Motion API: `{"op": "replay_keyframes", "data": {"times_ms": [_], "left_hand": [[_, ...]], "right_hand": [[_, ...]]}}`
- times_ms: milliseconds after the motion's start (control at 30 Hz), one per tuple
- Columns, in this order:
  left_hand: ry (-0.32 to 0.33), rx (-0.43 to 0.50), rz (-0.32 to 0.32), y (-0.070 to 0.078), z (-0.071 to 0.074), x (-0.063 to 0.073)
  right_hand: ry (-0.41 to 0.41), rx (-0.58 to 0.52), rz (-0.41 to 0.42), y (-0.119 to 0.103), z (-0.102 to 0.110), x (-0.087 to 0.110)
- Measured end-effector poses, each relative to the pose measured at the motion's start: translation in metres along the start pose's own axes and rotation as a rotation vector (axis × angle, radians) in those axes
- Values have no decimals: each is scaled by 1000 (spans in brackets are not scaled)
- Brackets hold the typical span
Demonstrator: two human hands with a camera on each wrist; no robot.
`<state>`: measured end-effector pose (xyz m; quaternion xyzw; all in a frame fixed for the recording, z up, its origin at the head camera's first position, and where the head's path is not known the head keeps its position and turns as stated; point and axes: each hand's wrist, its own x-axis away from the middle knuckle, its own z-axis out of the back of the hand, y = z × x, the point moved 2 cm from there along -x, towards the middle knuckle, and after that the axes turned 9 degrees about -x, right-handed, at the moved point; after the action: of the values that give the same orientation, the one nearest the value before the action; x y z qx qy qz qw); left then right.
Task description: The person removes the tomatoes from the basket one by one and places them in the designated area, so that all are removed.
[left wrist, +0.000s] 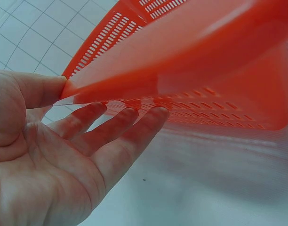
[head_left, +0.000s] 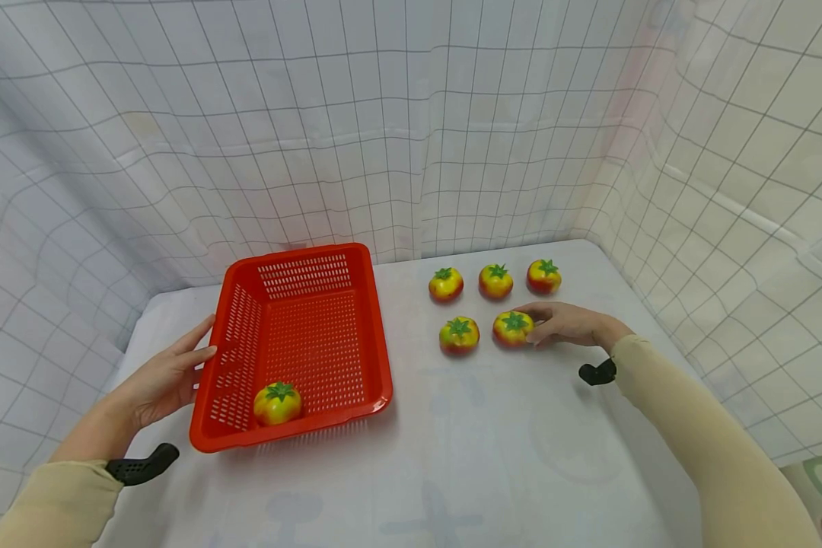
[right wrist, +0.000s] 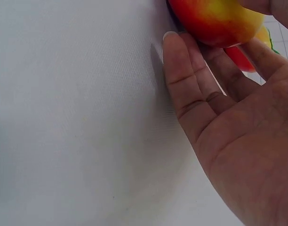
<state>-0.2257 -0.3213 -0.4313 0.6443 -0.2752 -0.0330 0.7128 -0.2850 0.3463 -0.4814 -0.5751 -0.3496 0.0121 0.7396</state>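
Observation:
A red plastic basket (head_left: 308,342) with slotted walls stands on the left of the table, tilted a little in the head view. My left hand (head_left: 167,377) holds its left rim, thumb on top and fingers (left wrist: 130,146) underneath against the slotted wall. Inside, at the near left corner, lies one yellow-red tomato (head_left: 277,405) with green leaves. On the right, my right hand (head_left: 567,323) grips another tomato (head_left: 512,330) from its right side. In the right wrist view the thumb and fingers (right wrist: 179,66) are round this tomato (right wrist: 214,21), close to the tabletop.
A tomato (head_left: 460,336) sits just left of the gripped one. Behind them is a row of three more: left tomato (head_left: 446,285), middle tomato (head_left: 496,282), right tomato (head_left: 544,277). White checked curtains (head_left: 397,137) enclose the white table (head_left: 507,449) at the back and sides.

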Motion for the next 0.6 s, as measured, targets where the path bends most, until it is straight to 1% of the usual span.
{"op": "replay_keyframes", "data": {"times_ms": [233,600], "left_hand": [[-1,-7,-1,-1,0,0],[2,-3,-2,0,0,1]], "right_hand": [[-9,21,17,1,2,4],[3,50,13,3,9,13]]}}
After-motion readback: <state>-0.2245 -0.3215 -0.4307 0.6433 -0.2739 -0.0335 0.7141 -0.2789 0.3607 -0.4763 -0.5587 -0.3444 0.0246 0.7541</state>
